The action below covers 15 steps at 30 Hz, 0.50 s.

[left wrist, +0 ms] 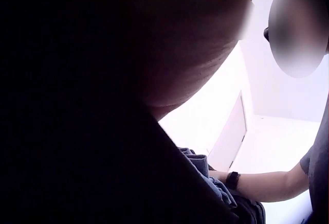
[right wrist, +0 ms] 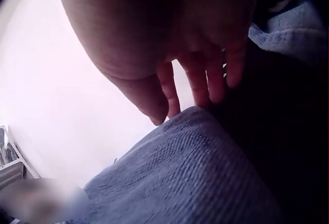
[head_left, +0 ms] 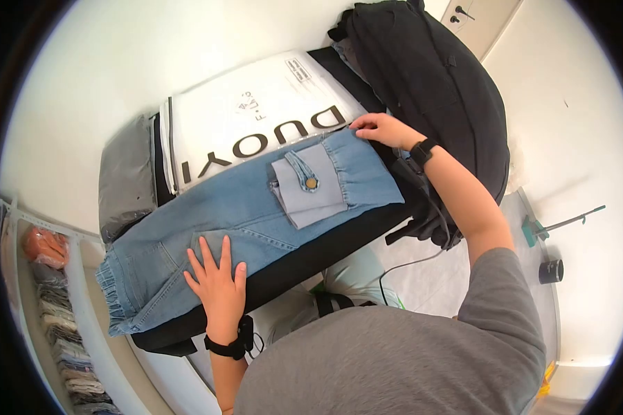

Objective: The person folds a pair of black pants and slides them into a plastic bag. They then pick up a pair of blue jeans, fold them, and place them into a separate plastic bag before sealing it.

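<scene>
Folded blue denim garment (head_left: 208, 228) lies on a black surface, its elastic edge at the left and a lighter cuff (head_left: 311, 183) with a buttoned tab folded on top. Fingers spread, my left hand (head_left: 221, 290) rests flat on its lower part. At the far right corner, my right hand (head_left: 387, 131) pinches the denim edge between thumb and fingers. The right wrist view shows that hand (right wrist: 164, 44) above the denim (right wrist: 180, 167), thumb and fingertips at its edge. In the left wrist view a dark close surface hides most of the left hand's work.
A white printed plastic package (head_left: 235, 111) lies behind the denim, with a grey wrapped bundle (head_left: 128, 180) at the left. A large black bag (head_left: 436, 104) stands at the right. Shelves with folded clothes (head_left: 66, 332) are lower left. A black cable (head_left: 408, 259) hangs near the right arm.
</scene>
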Each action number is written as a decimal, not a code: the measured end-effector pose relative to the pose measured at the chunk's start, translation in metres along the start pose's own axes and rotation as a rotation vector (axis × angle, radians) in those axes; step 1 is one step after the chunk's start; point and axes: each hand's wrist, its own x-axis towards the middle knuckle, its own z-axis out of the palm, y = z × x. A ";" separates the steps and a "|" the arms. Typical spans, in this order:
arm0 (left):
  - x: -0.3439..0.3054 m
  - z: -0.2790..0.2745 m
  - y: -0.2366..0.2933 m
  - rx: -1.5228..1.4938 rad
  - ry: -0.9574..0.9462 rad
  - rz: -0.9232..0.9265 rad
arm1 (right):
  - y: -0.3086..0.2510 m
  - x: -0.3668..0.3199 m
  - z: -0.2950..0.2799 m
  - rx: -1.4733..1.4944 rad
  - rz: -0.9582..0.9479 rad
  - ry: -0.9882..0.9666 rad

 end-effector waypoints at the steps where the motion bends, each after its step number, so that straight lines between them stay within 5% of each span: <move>1: 0.000 0.000 0.000 -0.004 -0.002 0.002 | 0.002 0.006 0.002 0.026 0.006 -0.029; 7: 0.001 -0.002 0.001 -0.030 -0.015 -0.005 | -0.004 0.017 -0.005 -0.118 -0.001 -0.070; 9: 0.001 -0.002 0.002 -0.037 -0.024 -0.009 | -0.004 0.016 -0.008 0.173 -0.127 -0.012; 15: 0.001 -0.001 0.002 -0.035 -0.027 -0.013 | 0.005 0.023 -0.012 0.397 -0.072 -0.168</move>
